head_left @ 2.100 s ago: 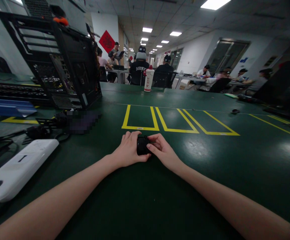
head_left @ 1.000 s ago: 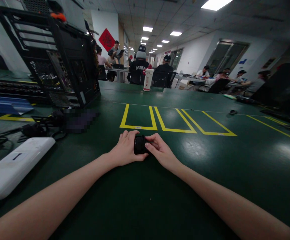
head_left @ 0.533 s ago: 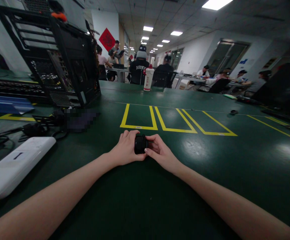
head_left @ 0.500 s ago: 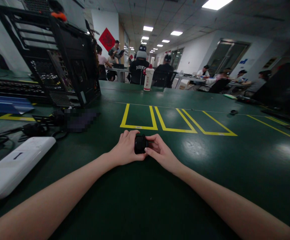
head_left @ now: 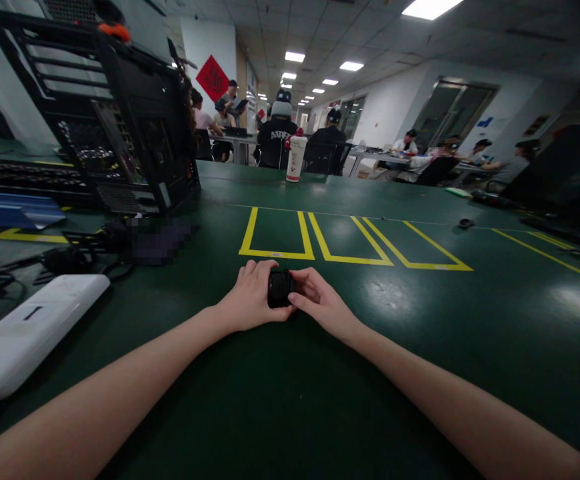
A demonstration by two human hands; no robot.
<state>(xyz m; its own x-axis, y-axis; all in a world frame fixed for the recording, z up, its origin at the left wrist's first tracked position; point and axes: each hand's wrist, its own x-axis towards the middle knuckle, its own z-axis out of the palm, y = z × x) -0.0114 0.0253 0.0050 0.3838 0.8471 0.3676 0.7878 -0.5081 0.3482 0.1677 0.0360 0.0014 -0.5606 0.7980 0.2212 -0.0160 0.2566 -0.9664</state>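
A small black object (head_left: 280,289) with a boxy body is between my two hands, low over the green table (head_left: 290,387). My left hand (head_left: 254,297) is wrapped round its left side, with the thumb below and the fingers above. On the right side, the fingertips and thumb of my right hand (head_left: 320,301) pinch its edge. Part of the object is hidden by my fingers. Just beyond my hands lie yellow tape outlines (head_left: 276,254) on the table top.
At the left stand an open black computer case (head_left: 135,127) and a white device (head_left: 40,327) beside black cables (head_left: 70,257). A white and red bottle (head_left: 296,159) stands at the far edge. Several people sit at tables beyond. A small dark ring (head_left: 466,224) lies at the right.
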